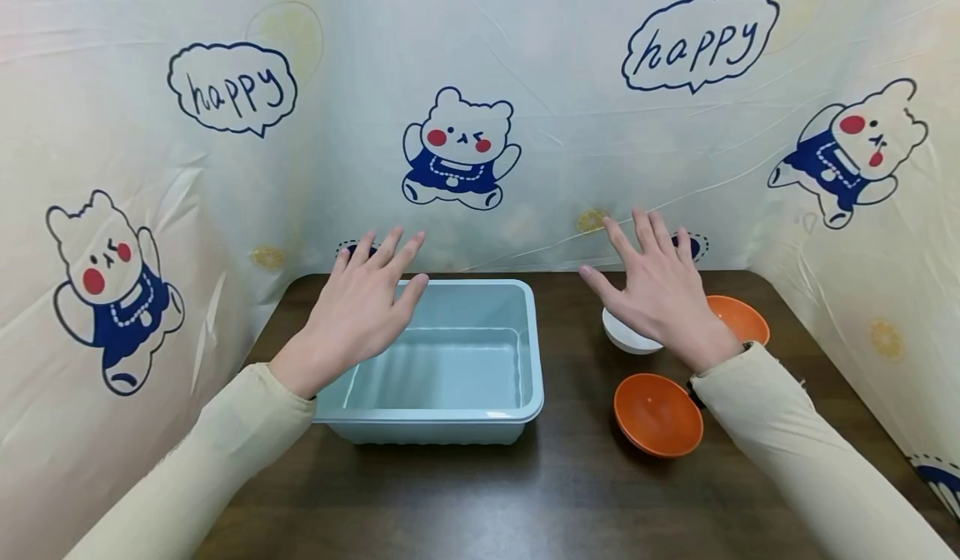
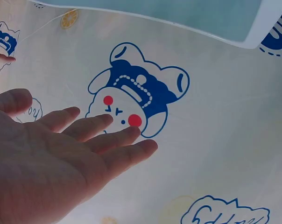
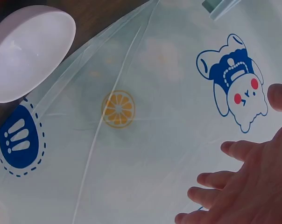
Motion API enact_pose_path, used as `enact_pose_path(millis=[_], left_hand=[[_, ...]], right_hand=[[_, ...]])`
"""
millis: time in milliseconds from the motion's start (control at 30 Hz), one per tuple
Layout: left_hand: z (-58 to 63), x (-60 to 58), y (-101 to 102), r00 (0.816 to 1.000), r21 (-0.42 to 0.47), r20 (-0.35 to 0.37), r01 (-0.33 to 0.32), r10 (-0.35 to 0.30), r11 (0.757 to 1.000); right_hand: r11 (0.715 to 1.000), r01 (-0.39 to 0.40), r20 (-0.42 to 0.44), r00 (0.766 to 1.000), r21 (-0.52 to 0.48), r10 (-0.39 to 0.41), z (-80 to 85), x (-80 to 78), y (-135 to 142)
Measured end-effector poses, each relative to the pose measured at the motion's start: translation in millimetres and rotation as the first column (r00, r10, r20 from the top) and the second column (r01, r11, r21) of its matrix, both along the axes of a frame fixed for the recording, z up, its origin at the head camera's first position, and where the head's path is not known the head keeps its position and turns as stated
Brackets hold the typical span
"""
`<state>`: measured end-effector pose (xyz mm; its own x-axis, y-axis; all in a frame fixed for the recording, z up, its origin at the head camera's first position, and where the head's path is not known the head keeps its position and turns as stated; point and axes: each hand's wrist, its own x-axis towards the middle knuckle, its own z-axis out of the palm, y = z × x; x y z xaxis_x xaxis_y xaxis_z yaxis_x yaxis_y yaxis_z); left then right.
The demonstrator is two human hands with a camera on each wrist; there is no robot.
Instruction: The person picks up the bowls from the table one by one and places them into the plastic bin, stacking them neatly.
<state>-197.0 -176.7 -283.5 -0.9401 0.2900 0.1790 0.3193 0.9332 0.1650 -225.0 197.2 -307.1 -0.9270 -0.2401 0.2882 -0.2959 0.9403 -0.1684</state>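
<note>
My left hand (image 1: 360, 306) is raised over the left side of a light blue plastic basin (image 1: 528, 360), fingers spread and holding nothing. In the left wrist view the left hand (image 2: 61, 154) shows its palm and straight fingers. On the other side, my right hand (image 1: 656, 289) hovers with spread fingers above a white bowl (image 1: 630, 335), partly covering it in the head view. An orange bowl (image 1: 658, 414) sits nearer the front, and another orange bowl (image 1: 742, 320) is partly hidden behind the right hand. The right wrist view shows the white bowl (image 3: 31, 51) and the right hand (image 3: 253, 172) apart.
A dark brown wooden table (image 1: 450, 502) carries the basin on the left and the bowls on the right. Behind and along both sides hangs a pale curtain (image 1: 570, 152) printed with bears, lemon slices and the word "happy".
</note>
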Motion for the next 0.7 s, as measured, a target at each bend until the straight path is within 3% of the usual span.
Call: enact_pose_path(millis=[700], left_hand=[[2.4,23.3,-20,1.0,0.048,0.005,-0.025,0.025,0.999]], right_hand=[[1.0,0.003,0.04,0.999,-0.014,-0.002,-5.8,18.2,-5]])
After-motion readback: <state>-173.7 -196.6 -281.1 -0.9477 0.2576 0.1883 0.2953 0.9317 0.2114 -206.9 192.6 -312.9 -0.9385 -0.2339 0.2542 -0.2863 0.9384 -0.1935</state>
